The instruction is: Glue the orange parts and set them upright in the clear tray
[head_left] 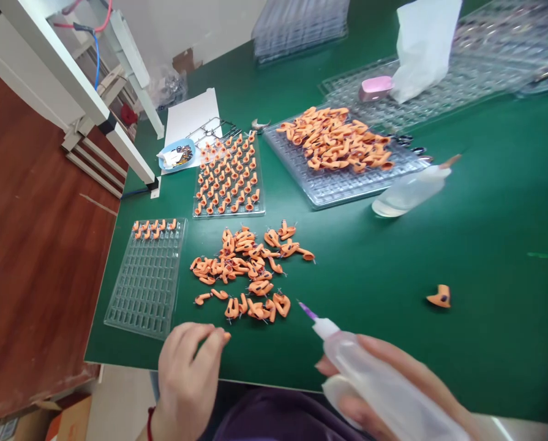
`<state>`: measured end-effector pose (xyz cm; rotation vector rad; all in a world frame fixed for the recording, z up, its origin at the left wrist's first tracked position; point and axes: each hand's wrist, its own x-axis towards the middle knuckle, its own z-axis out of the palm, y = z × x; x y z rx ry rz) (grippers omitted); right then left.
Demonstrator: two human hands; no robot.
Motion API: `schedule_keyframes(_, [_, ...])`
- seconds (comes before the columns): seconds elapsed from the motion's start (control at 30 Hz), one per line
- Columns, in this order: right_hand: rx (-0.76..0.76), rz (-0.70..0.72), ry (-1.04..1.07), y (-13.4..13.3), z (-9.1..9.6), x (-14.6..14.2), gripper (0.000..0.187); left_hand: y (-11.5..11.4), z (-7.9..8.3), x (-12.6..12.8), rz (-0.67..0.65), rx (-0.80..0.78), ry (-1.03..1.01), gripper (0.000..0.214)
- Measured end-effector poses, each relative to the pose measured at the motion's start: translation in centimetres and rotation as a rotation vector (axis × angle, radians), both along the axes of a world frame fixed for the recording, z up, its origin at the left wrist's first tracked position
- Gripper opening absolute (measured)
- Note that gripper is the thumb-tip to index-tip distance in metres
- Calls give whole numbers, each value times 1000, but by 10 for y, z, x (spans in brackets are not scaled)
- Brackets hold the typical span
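Loose pieces point(255, 269) on table point(485, 245), tray point(145, 282) to their left, bottle point(409, 191) behind right

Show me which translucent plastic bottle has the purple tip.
The translucent plastic bottle in the right hand; the other translucent bottle, on the green tabletop, has a brownish tip.

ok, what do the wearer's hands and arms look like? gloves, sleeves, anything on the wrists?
Both bare, no gloves. Left hand: thin red band at the wrist. Right hand: no band or ring visible. No sleeve shows on either arm; forearms are mostly out of frame.
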<state>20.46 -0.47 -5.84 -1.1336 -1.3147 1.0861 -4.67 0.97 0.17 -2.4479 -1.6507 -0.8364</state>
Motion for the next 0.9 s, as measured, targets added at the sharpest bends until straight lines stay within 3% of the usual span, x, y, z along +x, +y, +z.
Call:
schedule_keyframes(0.1, [96,140,69,11,8,-15,46,-6,3,24,-81,-29,-142,11])
schedule_keyframes(0.23, [194,183,17,16,14,-27,48,-8,1,42,-135,-77,-275,10])
schedule_keyframes(0.53, [143,244,-15,10,13,-22,59,-10,-2,44,-162,-257,-434,18])
schedule_keyframes(0.9, [105,284,35,10,10,-21,44,-10,-5,43,-192,-300,-475,16])
